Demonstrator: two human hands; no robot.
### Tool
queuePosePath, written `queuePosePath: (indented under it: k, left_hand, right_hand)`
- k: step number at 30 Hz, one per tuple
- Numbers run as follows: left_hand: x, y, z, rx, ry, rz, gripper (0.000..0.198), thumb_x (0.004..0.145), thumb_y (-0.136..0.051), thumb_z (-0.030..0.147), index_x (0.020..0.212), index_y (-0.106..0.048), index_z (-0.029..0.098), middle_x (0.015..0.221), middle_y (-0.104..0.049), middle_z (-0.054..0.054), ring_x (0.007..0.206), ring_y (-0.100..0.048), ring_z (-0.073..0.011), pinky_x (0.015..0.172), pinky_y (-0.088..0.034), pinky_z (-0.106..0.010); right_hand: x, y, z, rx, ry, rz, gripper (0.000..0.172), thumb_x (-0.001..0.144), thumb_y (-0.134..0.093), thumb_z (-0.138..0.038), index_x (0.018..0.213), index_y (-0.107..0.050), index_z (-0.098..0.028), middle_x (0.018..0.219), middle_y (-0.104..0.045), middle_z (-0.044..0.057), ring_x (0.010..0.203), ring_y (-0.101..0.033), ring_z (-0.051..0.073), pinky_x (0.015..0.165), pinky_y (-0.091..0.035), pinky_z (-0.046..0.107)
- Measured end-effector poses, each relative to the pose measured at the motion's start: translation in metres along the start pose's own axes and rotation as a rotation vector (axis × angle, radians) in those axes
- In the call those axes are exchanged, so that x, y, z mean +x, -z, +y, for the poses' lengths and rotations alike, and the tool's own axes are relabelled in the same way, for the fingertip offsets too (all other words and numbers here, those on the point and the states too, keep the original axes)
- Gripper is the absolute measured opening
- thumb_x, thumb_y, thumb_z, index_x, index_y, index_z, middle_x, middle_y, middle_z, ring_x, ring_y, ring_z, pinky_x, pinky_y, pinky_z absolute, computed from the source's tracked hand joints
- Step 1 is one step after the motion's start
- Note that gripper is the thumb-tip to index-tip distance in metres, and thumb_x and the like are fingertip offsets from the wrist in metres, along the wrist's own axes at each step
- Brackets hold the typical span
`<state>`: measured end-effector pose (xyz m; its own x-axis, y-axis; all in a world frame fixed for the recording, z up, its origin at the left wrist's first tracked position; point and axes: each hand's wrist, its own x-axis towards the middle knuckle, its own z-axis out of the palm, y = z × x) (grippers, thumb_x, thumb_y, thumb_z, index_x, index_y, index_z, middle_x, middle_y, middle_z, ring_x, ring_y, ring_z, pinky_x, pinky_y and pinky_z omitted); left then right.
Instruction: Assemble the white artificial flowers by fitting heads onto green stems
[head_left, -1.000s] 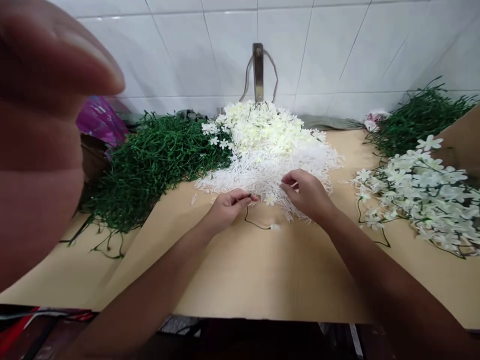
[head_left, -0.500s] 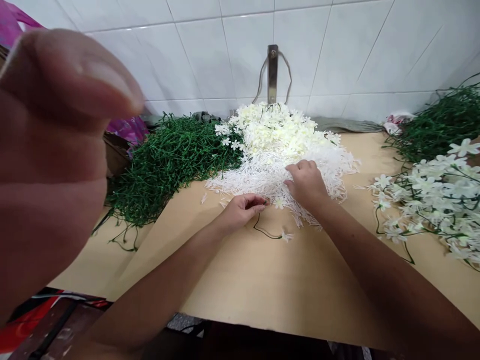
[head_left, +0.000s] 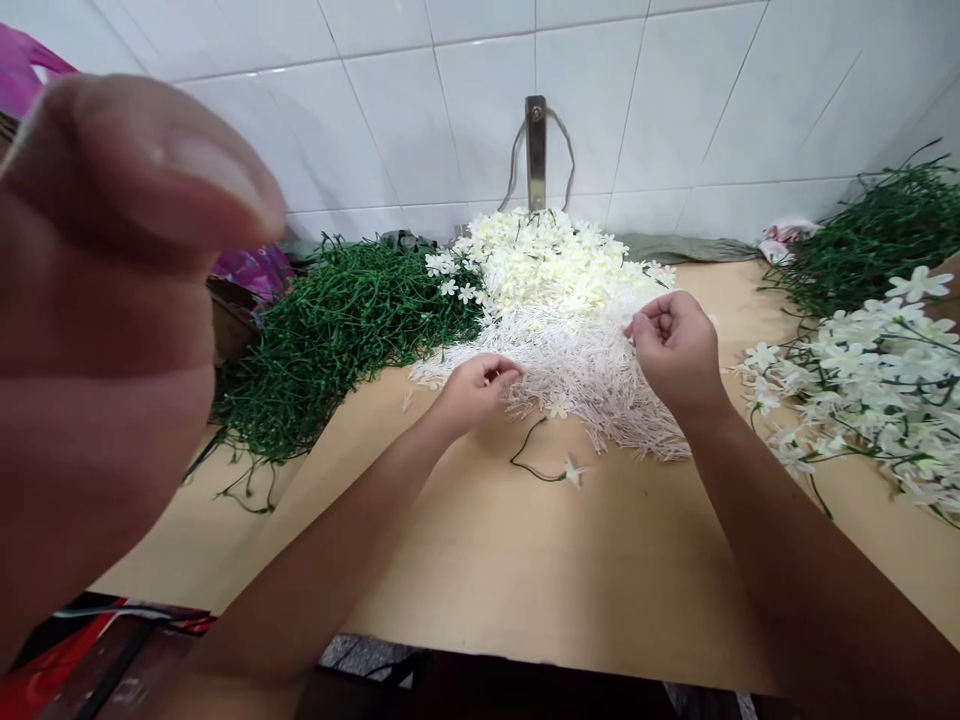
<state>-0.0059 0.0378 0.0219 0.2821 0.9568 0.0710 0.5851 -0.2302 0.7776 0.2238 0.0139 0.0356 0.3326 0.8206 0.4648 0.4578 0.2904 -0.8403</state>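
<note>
My left hand rests at the near edge of a heap of thin white plastic pieces, fingers curled against the thumb; nothing shows in it. My right hand is raised over the heap's right side, fingertips pinched together on what looks like a small white piece. A thin green stem with one white flower at its end lies loose on the tan table, between and in front of my hands. Cream flower heads are piled behind the white pieces.
A mound of green stems lies left, another far right. Finished flower sprays lie on the right. A large blurred hand close to the camera hides the left side. A metal bracket hangs on the tiled wall.
My left hand has let go of the green stem, which now lies on the table. My right hand has lifted off the white heap and moved right with its fingers pinched.
</note>
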Motion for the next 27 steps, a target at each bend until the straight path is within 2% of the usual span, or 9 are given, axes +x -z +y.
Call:
queuePosePath:
  k: [3, 5, 9, 12, 15, 18, 22, 25, 27]
  left_hand:
    - [0.034, 0.003, 0.006, 0.19, -0.016, 0.181, 0.02, 0.078, -0.053, 0.022, 0.09, -0.068, 0.017, 0.09, -0.063, -0.006, 0.073, -0.052, -0.0143, 0.07, -0.041, -0.029]
    - [0.056, 0.002, 0.01, 0.271, -0.031, 0.24, 0.023, 0.08, -0.052, 0.023, 0.097, -0.068, 0.018, 0.095, -0.062, -0.007, 0.078, -0.053, -0.0155, 0.075, -0.041, -0.031]
    - [0.081, -0.009, 0.016, 0.518, -0.086, 0.16, 0.026, 0.081, -0.052, 0.024, 0.1, -0.069, 0.021, 0.101, -0.058, -0.01, 0.095, -0.053, -0.0228, 0.078, -0.041, -0.034]
    - [0.084, -0.017, 0.02, 0.7, -0.162, 0.099, 0.029, 0.081, -0.049, 0.02, 0.102, -0.069, 0.022, 0.103, -0.057, -0.012, 0.102, -0.052, -0.0258, 0.08, -0.04, -0.036]
    - [0.087, -0.021, 0.022, 0.755, -0.196, 0.08, 0.027, 0.081, -0.047, 0.02, 0.096, -0.07, 0.02, 0.101, -0.058, -0.012, 0.101, -0.052, -0.0267, 0.08, -0.039, -0.038]
    - [0.093, -0.02, 0.023, 0.664, -0.162, 0.108, 0.02, 0.08, -0.05, 0.021, 0.086, -0.069, 0.018, 0.097, -0.06, -0.012, 0.096, -0.053, -0.0254, 0.076, -0.039, -0.036]
    - [0.095, -0.01, 0.028, 0.374, -0.105, 0.217, 0.013, 0.078, -0.056, 0.025, 0.082, -0.065, 0.018, 0.094, -0.061, -0.009, 0.083, -0.053, -0.0193, 0.071, -0.038, -0.033]
    - [0.082, -0.004, 0.033, 0.122, -0.108, 0.276, 0.006, 0.075, -0.059, 0.021, 0.078, -0.063, 0.017, 0.084, -0.061, -0.005, 0.074, -0.052, -0.0147, 0.071, -0.038, -0.031]
    - [0.067, -0.003, 0.035, -0.124, -0.056, 0.244, 0.003, 0.072, -0.061, 0.018, 0.075, -0.061, 0.016, 0.074, -0.059, -0.002, 0.069, -0.051, -0.0122, 0.069, -0.038, -0.028]
  right_hand:
    - [-0.008, 0.005, 0.003, 0.06, -0.061, 0.035, 0.005, 0.077, -0.055, -0.02, 0.078, -0.05, -0.018, 0.064, -0.054, 0.0, 0.055, -0.05, 0.01, 0.054, -0.042, 0.026]
    - [-0.013, 0.007, 0.005, 0.098, -0.104, 0.028, 0.007, 0.075, -0.056, -0.02, 0.081, -0.053, -0.017, 0.067, -0.055, 0.0, 0.059, -0.052, 0.01, 0.059, -0.045, 0.027]
    - [-0.02, 0.006, 0.008, 0.159, -0.19, -0.023, 0.017, 0.07, -0.061, -0.021, 0.086, -0.057, -0.016, 0.07, -0.059, 0.001, 0.062, -0.055, 0.012, 0.066, -0.048, 0.031]
    - [-0.022, 0.003, 0.008, 0.216, -0.227, -0.052, 0.016, 0.068, -0.064, -0.024, 0.079, -0.055, -0.017, 0.066, -0.059, 0.0, 0.06, -0.055, 0.012, 0.062, -0.046, 0.029]
    - [-0.025, -0.001, 0.004, 0.226, -0.223, -0.076, 0.013, 0.07, -0.063, -0.025, 0.074, -0.053, -0.017, 0.061, -0.057, -0.001, 0.055, -0.052, 0.01, 0.055, -0.043, 0.026]
    - [-0.028, -0.004, 0.001, 0.226, -0.209, -0.095, 0.012, 0.071, -0.062, -0.025, 0.074, -0.054, -0.017, 0.061, -0.056, -0.001, 0.054, -0.05, 0.01, 0.055, -0.042, 0.025]
    - [-0.031, -0.008, 0.003, 0.237, -0.198, -0.12, 0.012, 0.071, -0.062, -0.025, 0.079, -0.056, -0.017, 0.068, -0.059, 0.0, 0.061, -0.054, 0.011, 0.061, -0.045, 0.027]
    - [-0.032, -0.012, 0.003, 0.263, -0.214, -0.149, 0.017, 0.071, -0.063, -0.025, 0.085, -0.059, -0.017, 0.071, -0.061, 0.0, 0.063, -0.056, 0.011, 0.065, -0.046, 0.029]
    - [-0.034, -0.013, 0.0, 0.263, -0.209, -0.173, 0.015, 0.071, -0.064, -0.026, 0.082, -0.06, -0.016, 0.071, -0.062, 0.001, 0.063, -0.056, 0.012, 0.065, -0.047, 0.029]
